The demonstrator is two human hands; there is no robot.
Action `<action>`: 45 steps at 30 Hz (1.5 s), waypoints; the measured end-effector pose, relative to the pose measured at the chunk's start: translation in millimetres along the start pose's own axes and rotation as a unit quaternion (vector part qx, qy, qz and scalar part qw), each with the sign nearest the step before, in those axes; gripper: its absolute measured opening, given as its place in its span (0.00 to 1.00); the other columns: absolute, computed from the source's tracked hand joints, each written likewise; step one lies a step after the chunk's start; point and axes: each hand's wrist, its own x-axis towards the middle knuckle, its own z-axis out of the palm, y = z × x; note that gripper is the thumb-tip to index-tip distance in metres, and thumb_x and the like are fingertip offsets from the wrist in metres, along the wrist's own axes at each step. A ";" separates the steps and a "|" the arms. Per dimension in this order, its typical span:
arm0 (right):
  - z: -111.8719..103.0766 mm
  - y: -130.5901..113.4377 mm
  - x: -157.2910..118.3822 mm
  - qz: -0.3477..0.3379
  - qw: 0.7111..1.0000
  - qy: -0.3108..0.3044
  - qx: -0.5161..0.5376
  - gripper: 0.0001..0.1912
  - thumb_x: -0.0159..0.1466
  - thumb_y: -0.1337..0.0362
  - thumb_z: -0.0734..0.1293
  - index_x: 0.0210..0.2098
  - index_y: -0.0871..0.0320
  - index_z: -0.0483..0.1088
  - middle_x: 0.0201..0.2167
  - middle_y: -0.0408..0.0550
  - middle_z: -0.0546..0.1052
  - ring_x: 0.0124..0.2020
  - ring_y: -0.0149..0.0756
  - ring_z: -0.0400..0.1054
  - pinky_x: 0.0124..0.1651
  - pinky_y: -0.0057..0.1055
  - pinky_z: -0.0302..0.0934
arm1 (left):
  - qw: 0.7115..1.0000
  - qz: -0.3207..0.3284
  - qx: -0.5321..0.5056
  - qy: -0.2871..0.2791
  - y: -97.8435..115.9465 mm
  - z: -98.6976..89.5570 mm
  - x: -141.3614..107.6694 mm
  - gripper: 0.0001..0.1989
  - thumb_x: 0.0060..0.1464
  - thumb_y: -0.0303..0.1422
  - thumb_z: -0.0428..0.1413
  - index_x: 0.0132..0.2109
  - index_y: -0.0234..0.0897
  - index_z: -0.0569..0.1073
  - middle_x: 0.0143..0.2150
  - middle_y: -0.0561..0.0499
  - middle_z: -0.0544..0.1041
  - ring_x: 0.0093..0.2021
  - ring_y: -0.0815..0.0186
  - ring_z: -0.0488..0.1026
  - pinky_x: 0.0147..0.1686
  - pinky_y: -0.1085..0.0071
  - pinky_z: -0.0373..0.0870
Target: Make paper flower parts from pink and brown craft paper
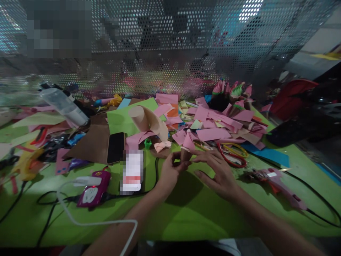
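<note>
A small cone-shaped craft piece, pink on top and brown below with a pale tip, stands upright in my left hand, whose fingers wrap round its brown base. My right hand is just to the right of it, fingers spread and nothing held; its index fingertip is close to the piece, and I cannot tell whether it touches. Behind the piece lie pink paper scraps and a peach crumpled bit.
A pink glue gun lies at the right with its cable. Red-handled scissors lie behind my right hand. At the left are a lit phone, a dark phone, a magenta power strip and a yellow glue gun.
</note>
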 end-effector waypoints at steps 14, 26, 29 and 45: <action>5.9 -0.9 -1.5 -0.062 0.991 -0.042 -0.114 0.08 0.68 0.63 0.64 0.47 0.53 0.68 0.59 0.49 0.75 0.46 0.45 0.71 0.48 0.42 0.61 | 0.989 0.113 0.098 -0.017 -7.0 -6.0 0.7 0.20 0.47 0.40 0.68 0.43 0.35 0.72 0.42 0.46 0.78 0.40 0.63 0.77 0.42 0.66 0.74; 9.1 -3.8 -3.0 -0.075 0.974 -0.040 -0.212 0.10 0.66 0.63 0.65 0.47 0.55 0.70 0.58 0.45 0.76 0.43 0.45 0.68 0.46 0.41 0.58 | 0.989 0.104 0.109 -0.005 -6.2 -5.9 3.1 0.21 0.46 0.43 0.68 0.40 0.35 0.71 0.40 0.45 0.79 0.38 0.62 0.76 0.39 0.65 0.74; 8.9 -4.5 -3.0 -0.081 0.975 -0.030 -0.204 0.09 0.67 0.63 0.65 0.47 0.54 0.70 0.57 0.47 0.77 0.43 0.45 0.68 0.46 0.41 0.58 | 0.981 0.132 0.144 -0.004 -5.4 -7.1 3.6 0.18 0.48 0.41 0.66 0.40 0.35 0.71 0.40 0.45 0.78 0.40 0.61 0.76 0.41 0.65 0.73; 10.6 -5.9 -2.0 -0.072 0.976 -0.047 -0.202 0.11 0.66 0.64 0.64 0.48 0.55 0.71 0.55 0.49 0.78 0.43 0.45 0.68 0.45 0.42 0.58 | 0.972 0.159 0.175 0.000 -16.4 -10.5 2.5 0.13 0.53 0.37 0.62 0.42 0.36 0.71 0.43 0.44 0.77 0.42 0.60 0.75 0.40 0.66 0.72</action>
